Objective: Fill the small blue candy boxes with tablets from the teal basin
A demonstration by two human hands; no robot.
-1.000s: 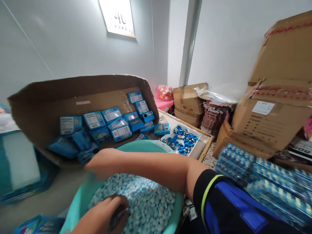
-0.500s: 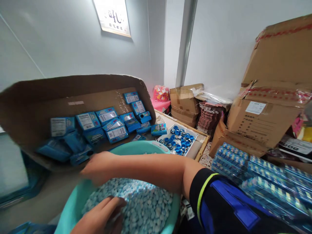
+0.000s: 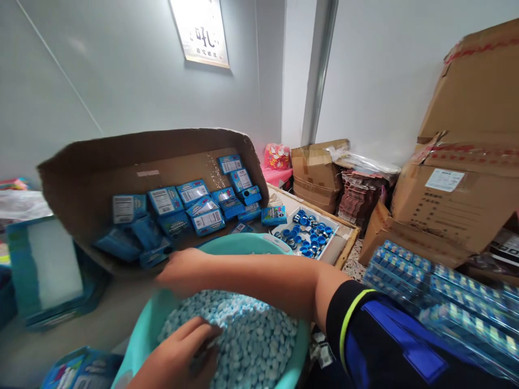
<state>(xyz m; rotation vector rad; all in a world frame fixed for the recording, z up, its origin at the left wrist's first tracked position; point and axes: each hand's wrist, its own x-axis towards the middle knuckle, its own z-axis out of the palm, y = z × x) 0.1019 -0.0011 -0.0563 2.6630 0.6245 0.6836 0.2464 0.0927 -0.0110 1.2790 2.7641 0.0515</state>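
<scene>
So, left hand (image 3: 174, 354) half-curled in pale-blue pellets (image 3: 247, 340), grip unclear; right hand (image 3: 182, 273) curled above teal basin (image 3: 239, 244); cartons (image 3: 450, 200) by white wall (image 3: 377, 81).

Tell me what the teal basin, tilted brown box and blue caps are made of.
The teal basin looks like moulded plastic, glossy along its seamless rim. The tilted box is matte brown cardboard, with a papery cut edge. The blue caps look like shiny plastic; the silver ones among them may be metal, too small to tell.

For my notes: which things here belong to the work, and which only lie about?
Belonging to the work: left hand, right hand, teal basin, pale blue round pieces.
Only lying about: blue packets, white tray of blue caps, cardboard cartons.
</scene>
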